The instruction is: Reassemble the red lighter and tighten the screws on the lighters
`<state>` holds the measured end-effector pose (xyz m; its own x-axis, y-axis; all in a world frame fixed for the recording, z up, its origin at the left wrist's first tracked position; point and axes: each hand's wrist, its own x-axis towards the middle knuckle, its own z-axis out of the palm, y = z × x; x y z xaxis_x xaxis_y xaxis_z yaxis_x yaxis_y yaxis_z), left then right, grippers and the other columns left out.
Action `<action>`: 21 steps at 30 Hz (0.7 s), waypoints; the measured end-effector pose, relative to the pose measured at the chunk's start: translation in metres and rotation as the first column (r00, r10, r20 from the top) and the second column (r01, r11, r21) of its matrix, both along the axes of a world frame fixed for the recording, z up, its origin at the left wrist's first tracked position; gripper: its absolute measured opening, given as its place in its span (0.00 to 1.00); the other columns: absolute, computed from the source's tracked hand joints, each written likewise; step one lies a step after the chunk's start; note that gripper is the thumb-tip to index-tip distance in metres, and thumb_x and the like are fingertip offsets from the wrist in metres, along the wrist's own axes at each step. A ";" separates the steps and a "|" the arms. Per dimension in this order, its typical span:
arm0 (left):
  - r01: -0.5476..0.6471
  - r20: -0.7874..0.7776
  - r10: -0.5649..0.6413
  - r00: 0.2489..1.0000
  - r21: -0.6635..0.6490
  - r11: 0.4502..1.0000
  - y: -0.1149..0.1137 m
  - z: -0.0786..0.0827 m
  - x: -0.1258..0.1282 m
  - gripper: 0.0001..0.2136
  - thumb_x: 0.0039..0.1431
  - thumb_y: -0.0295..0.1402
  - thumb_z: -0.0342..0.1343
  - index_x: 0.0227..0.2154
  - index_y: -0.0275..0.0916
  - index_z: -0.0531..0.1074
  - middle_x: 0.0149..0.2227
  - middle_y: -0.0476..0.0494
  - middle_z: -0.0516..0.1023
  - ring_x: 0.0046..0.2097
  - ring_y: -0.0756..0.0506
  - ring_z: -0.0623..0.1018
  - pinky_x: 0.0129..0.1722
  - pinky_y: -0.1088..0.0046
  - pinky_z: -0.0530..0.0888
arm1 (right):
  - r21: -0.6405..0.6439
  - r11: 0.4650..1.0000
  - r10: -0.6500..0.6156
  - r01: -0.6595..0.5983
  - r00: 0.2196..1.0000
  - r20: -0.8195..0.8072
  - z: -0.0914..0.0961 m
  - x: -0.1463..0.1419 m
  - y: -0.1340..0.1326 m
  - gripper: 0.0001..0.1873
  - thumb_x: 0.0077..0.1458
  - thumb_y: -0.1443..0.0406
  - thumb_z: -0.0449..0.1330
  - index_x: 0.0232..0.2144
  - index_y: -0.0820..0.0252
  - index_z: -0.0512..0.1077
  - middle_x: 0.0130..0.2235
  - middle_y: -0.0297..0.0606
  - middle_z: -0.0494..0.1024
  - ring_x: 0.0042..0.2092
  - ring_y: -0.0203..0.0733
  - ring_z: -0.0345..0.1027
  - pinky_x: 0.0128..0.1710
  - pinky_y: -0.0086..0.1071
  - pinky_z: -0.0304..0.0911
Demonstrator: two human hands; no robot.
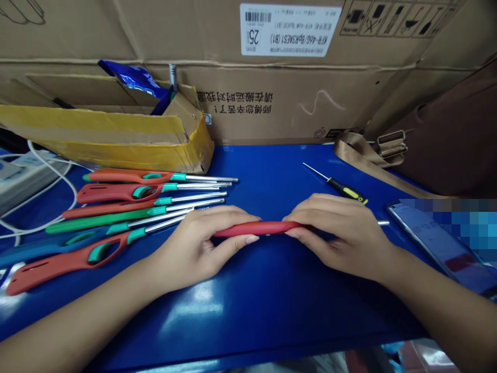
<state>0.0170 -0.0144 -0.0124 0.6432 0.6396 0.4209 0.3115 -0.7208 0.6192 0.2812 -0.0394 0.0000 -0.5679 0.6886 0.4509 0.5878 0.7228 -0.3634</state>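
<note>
A red long-reach lighter (258, 228) is held level above the blue table, seen edge-on. My left hand (212, 238) grips one end, thumb below and fingers above. At the other end, my right hand (337, 230) pinches it in the same way and hides the part beyond. A short metal tip (383, 223) shows past the right hand; whether it belongs to this lighter I cannot tell. To the left lie several more long-reach lighters (112, 194) in orange, red, green and blue, their metal tubes pointing right.
Behind the right hand lies a black and yellow screwdriver (347, 190). A phone (435, 243) is at the right, near a brown strap with a buckle (392, 144). A yellow-taped carton (155, 150) stands back left, before a large cardboard box (287, 93). White cables (73, 191) run at the left.
</note>
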 end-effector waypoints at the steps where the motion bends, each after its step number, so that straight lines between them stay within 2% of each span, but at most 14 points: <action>1: 0.002 -0.009 -0.002 1.000 0.000 1.000 0.001 0.000 -0.001 0.12 0.62 0.30 0.61 0.48 0.40 0.77 0.45 0.44 0.83 0.44 0.46 0.82 0.46 0.74 0.78 | -0.009 1.000 -0.015 0.015 1.000 0.017 0.000 0.001 0.000 0.06 0.63 0.64 0.60 0.40 0.58 0.76 0.38 0.37 0.82 0.39 0.39 0.75 0.41 0.34 0.70; 5: 0.008 -0.023 -0.008 1.000 -0.006 1.000 0.004 0.002 -0.003 0.11 0.64 0.30 0.59 0.48 0.39 0.77 0.45 0.44 0.83 0.45 0.46 0.82 0.47 0.74 0.77 | -0.028 0.998 -0.061 0.064 0.993 0.103 -0.002 0.007 0.001 0.10 0.64 0.64 0.58 0.46 0.57 0.76 0.43 0.38 0.83 0.42 0.42 0.77 0.41 0.35 0.71; 8: 0.020 -0.032 -0.021 0.999 -0.018 1.000 0.006 0.002 -0.003 0.11 0.64 0.30 0.59 0.48 0.39 0.77 0.45 0.44 0.83 0.44 0.46 0.82 0.45 0.75 0.77 | -0.060 0.996 -0.056 0.066 0.988 0.147 -0.005 0.009 0.001 0.10 0.66 0.64 0.56 0.45 0.56 0.76 0.42 0.36 0.84 0.41 0.42 0.79 0.41 0.35 0.72; 12: 0.010 -0.002 -0.010 1.000 0.009 1.000 0.009 0.001 -0.004 0.11 0.62 0.30 0.61 0.47 0.39 0.78 0.44 0.43 0.83 0.44 0.46 0.82 0.46 0.75 0.78 | -0.047 0.997 -0.056 0.059 0.996 0.071 -0.005 0.006 0.000 0.08 0.65 0.64 0.59 0.42 0.56 0.78 0.40 0.34 0.84 0.40 0.40 0.79 0.40 0.32 0.72; 15: -0.013 -0.003 0.013 1.000 0.040 0.999 0.010 0.001 -0.006 0.11 0.61 0.30 0.62 0.46 0.38 0.78 0.45 0.43 0.84 0.45 0.46 0.82 0.48 0.75 0.78 | -0.025 0.994 -0.105 0.106 0.994 0.039 -0.002 0.004 -0.001 0.07 0.63 0.62 0.62 0.41 0.56 0.78 0.40 0.34 0.84 0.39 0.39 0.79 0.40 0.30 0.72; 18: -0.016 -0.017 0.017 1.000 0.071 0.997 0.011 0.001 -0.008 0.11 0.61 0.30 0.62 0.47 0.38 0.78 0.46 0.43 0.83 0.47 0.46 0.82 0.50 0.75 0.77 | 0.018 0.984 -0.176 0.176 0.978 0.109 -0.002 0.006 -0.001 0.11 0.60 0.58 0.64 0.42 0.58 0.78 0.38 0.36 0.84 0.37 0.41 0.79 0.38 0.32 0.72; 21: -0.049 -0.022 0.052 0.998 0.102 0.994 0.012 0.000 -0.010 0.12 0.60 0.30 0.63 0.47 0.39 0.78 0.46 0.44 0.84 0.46 0.46 0.82 0.51 0.75 0.77 | 0.023 0.979 -0.201 0.201 0.960 0.193 -0.003 0.009 0.000 0.10 0.62 0.59 0.61 0.40 0.58 0.78 0.38 0.36 0.83 0.38 0.43 0.79 0.38 0.34 0.71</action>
<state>0.0074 -0.0020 -0.0119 0.6223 0.6262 0.4696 0.3637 -0.7626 0.5350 0.2901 -0.0397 -0.0033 -0.4943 0.7965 0.3483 0.7800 0.5832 -0.2268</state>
